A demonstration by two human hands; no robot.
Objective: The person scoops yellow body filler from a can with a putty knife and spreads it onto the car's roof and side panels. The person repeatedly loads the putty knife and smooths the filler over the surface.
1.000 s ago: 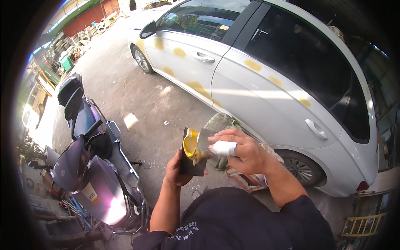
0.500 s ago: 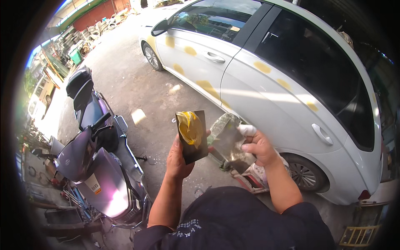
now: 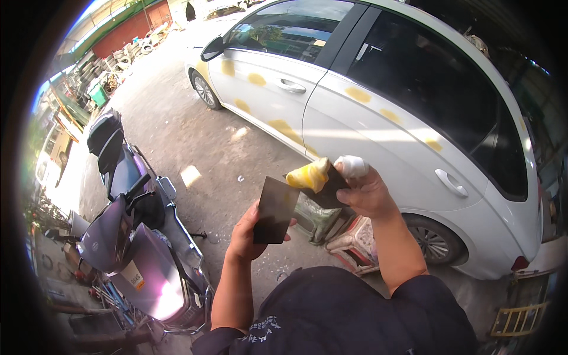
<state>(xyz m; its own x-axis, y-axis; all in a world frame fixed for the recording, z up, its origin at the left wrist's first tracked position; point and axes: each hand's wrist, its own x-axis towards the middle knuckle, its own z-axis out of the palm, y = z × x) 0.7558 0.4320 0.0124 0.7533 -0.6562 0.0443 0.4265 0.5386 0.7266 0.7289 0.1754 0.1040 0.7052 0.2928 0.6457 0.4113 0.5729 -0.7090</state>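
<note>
My left hand [image 3: 244, 232] grips a dark, flat, rectangular putty spreader [image 3: 276, 214], its face thinly smeared. In my right hand [image 3: 367, 192] is a second dark spreader [image 3: 331, 188], tilted, with a thick lump of yellow and cream putty [image 3: 309, 176] on its left end. The two spreaders are close together; whether their edges touch I cannot tell. A white wrap [image 3: 353, 167] covers one finger of my right hand. Beyond my hands stands a white car [image 3: 378, 133] with several yellowish putty patches on its doors and front fender.
A purple motor scooter [image 3: 127, 248] stands at the left. Below my right hand are a worn green stool [image 3: 316, 220] and a red-and-white stool [image 3: 355, 242]. Stacked tyres [image 3: 112, 64] lie at the far left. A yellow rack [image 3: 518, 319] is at the lower right.
The putty has passed from the left spreader to the right one, which has turned and come nearer the left. My view has shifted slightly, so the car appears further left.
</note>
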